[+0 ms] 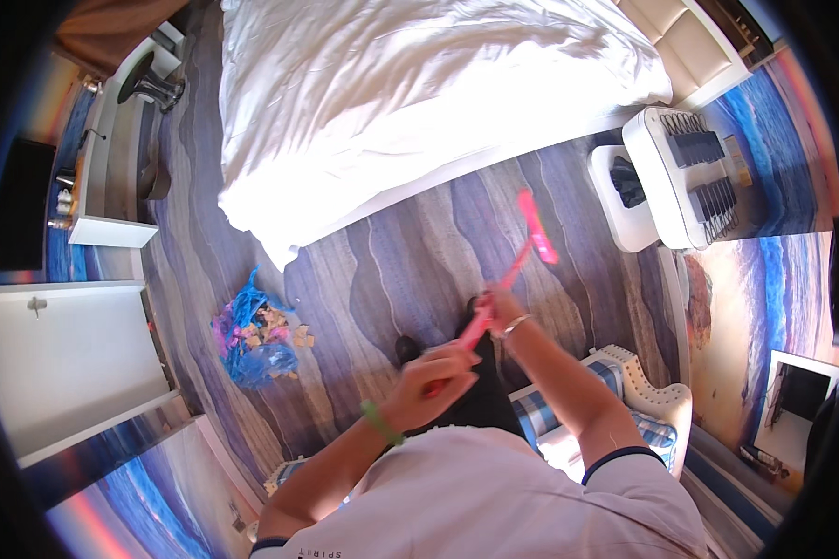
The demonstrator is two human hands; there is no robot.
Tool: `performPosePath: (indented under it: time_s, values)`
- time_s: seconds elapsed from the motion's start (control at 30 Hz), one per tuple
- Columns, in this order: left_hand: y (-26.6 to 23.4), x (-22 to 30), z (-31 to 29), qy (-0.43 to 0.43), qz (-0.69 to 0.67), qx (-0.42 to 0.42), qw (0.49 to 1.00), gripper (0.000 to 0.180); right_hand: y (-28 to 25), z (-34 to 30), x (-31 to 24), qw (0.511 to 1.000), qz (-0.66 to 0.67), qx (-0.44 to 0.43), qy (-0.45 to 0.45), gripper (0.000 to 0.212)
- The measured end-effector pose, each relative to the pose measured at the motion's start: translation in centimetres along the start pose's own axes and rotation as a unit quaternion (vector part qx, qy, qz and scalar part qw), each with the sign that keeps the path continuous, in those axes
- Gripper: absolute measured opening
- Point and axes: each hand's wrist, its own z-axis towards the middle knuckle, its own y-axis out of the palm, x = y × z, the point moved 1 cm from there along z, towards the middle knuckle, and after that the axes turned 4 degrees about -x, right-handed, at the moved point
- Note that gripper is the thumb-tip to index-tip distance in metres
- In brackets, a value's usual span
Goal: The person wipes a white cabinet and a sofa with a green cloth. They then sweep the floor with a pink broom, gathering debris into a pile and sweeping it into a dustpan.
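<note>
"What's largest round you?"
"The floor (382, 252), patterned in wavy bands of grey, brown and purple. Next comes the bed (419, 102), its white cloth creased in long folds, glaring bright along the near side."

"And your arms?"
"My right forearm (559, 368) slants in toward the bed, well stretched. My left forearm (331, 466) comes in lower, bent at the elbow, so the two converge."

"On what?"
"A pink broom (478, 328), between me and the bed. Its straight, slim handle (516, 266) points up toward the bed, ending in a long, narrow head (538, 226) just short of it. That end is blurred; whether it touches down, I can't tell."

"Anything else by the bed?"
"A heap (261, 335) off its near left corner: crumpled blue plastic, see-through in parts, with pink scraps and flat tan squares."

"How's the grip?"
"My left hand (443, 366) is wrapped round the handle, farther from the bed, fingers curled. My right hand (503, 310) is closed round it, nearer the bed."

"Smallest?"
"A green band (382, 422) on my left wrist, a thin pale bracelet (516, 324) on my right."
</note>
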Motion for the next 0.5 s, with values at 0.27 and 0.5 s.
performPosePath:
  time_s: [0.27, 0.5]
  values:
    - [9.9, -14.1, 11.7, -0.012, -0.028, 0.015, 0.999, 0.009, -14.8, 12.1, -12.8, 0.989, -0.1, 0.111, 0.023, 0.021]
    - [-4.3, 1.9, -3.0, -0.149, 0.139, 0.15, 0.968, 0.01, 7.6, 4.8, 13.2, 0.983, -0.063, 0.037, 0.166, 0.021]
